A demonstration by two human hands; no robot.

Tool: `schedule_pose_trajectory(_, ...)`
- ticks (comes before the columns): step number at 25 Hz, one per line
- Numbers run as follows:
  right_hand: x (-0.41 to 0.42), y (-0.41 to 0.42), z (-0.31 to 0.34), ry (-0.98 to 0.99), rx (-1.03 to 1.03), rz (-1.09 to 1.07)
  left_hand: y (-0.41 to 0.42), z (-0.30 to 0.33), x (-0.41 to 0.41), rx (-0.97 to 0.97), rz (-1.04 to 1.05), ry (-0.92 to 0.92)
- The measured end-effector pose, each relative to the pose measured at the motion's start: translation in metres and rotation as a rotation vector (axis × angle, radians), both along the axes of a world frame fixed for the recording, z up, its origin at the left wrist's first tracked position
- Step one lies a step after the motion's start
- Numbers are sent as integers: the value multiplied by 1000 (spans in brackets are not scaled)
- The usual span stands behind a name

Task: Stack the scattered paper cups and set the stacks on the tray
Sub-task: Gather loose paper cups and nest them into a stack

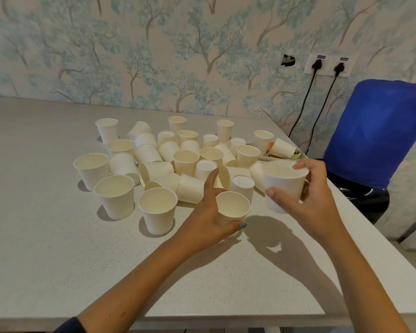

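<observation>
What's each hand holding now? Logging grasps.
Left hand: grips an upright cup on the table.
Right hand: holds a raised cup.

beyond my grips i see wallpaper with pale blue trees. the speckled grey desk runs up to it. past the right grip, a white double socket holds two black plugs, cables hanging down. beside it, a torn hole. further right stands a blue chair.
</observation>
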State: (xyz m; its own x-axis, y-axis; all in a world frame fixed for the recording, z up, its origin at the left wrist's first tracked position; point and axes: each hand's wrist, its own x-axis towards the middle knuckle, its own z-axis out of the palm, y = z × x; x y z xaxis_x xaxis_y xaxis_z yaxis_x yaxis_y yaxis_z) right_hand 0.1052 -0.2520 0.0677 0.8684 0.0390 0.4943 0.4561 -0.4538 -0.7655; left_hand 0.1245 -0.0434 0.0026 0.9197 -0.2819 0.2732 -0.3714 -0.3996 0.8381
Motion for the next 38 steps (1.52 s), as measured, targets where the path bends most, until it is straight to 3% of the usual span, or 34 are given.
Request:
schedule_pose_trajectory(3, 4, 39, 1, -65, 216, 54, -1, -4, 0, -42, 3, -13)
schedule_pose_trajectory(10, 8, 72, -44, 108, -20, -42, -2, -6, 1, -86, 7, 46)
schedule_pose_trajectory(14, 7, 72, -58, 172, -12, 6, -1, -2, -1, -46, -3, 73)
schedule_pose_trajectory(17, 6, 73, -63, 206, -8, 38, 6, 7, -9, 59, 24, 3)
schedule_pose_trajectory(21, 6, 74, -67, 212, 62, 124, 18, 22, -30, 349, 23, -119)
schedule_pose_trajectory(26, 10, 76, -68, 218, -1, 94, 55, 57, -47, 606, 309, -407)
schedule_pose_trajectory(29, 10, 78, -66, 216, -38, 92, 82, 69, -38, 729, 523, -226)
schedule_pose_trajectory(31, 11, 78, -66, 226, -49, 84, 90, 66, -35, 775, 530, -59)
schedule_pose_trajectory(38, 12, 78, -65, 251, -44, 95, 90, 55, -32, 748, 497, -12)
